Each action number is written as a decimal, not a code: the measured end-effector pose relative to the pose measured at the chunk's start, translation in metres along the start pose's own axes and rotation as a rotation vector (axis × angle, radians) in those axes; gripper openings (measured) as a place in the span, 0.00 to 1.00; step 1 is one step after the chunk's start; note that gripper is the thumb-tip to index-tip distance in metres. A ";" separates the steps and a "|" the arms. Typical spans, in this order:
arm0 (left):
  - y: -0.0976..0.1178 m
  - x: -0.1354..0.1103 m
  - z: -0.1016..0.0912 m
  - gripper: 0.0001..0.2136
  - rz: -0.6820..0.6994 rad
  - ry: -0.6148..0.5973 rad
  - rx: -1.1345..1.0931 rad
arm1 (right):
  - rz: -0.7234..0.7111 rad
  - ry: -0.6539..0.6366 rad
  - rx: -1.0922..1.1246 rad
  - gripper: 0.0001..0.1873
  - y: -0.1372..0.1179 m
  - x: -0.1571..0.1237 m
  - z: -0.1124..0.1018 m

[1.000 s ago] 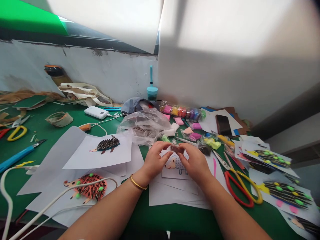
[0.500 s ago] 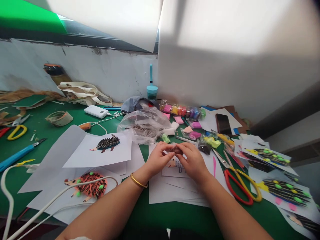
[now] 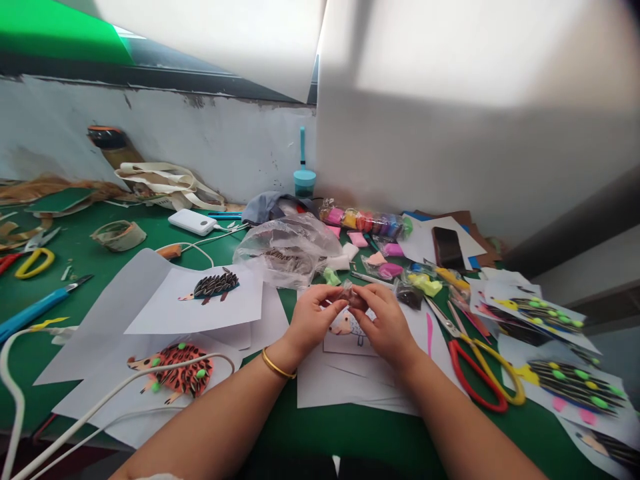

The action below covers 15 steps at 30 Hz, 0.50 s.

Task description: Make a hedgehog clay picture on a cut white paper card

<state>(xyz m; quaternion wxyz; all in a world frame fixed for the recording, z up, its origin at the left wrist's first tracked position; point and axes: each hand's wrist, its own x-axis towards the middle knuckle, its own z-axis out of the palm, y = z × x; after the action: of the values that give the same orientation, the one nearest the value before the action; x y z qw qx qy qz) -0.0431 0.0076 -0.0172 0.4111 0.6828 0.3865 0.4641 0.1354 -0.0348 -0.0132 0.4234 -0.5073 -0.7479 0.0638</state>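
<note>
Above a hedgehog drawing [image 3: 345,330] on white paper, my left hand [image 3: 315,319] and my right hand [image 3: 384,323] come together. Between their fingertips they pinch a small brown clay packet [image 3: 352,297] in clear plastic, partly hidden by the fingers. A gold bangle [image 3: 276,363] circles my left wrist. Close beyond the right hand lies a bag of dark clay [image 3: 409,295]. Red-and-yellow scissors [image 3: 475,357] rest to its right. A clear plastic bag [image 3: 290,250] with striped seeds is behind the left hand.
Finished hedgehog pictures lie left, including a black-spined one [image 3: 217,287] and an orange one [image 3: 175,368], with a white cable [image 3: 130,383] across. At right are more hedgehog pictures [image 3: 570,380] and a phone [image 3: 449,248]. A blue cutter [image 3: 37,312] has its blade exposed at far left.
The fingers have shifted slightly on the packet, and more of its clear wrapper shows above the fingertips. Both hands stay over the drawing.
</note>
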 end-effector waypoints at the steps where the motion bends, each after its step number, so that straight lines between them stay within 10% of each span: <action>1: 0.000 0.000 0.000 0.09 0.011 -0.009 -0.014 | 0.012 -0.007 0.013 0.20 0.000 -0.001 0.001; 15: 0.010 -0.002 -0.002 0.07 0.085 0.046 0.005 | 0.179 -0.140 0.111 0.18 -0.002 0.002 -0.001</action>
<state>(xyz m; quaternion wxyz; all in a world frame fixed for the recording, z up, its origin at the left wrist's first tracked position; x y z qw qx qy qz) -0.0442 0.0024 -0.0085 0.3802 0.6888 0.3676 0.4959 0.1341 -0.0347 -0.0109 0.3904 -0.5421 -0.7225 0.1780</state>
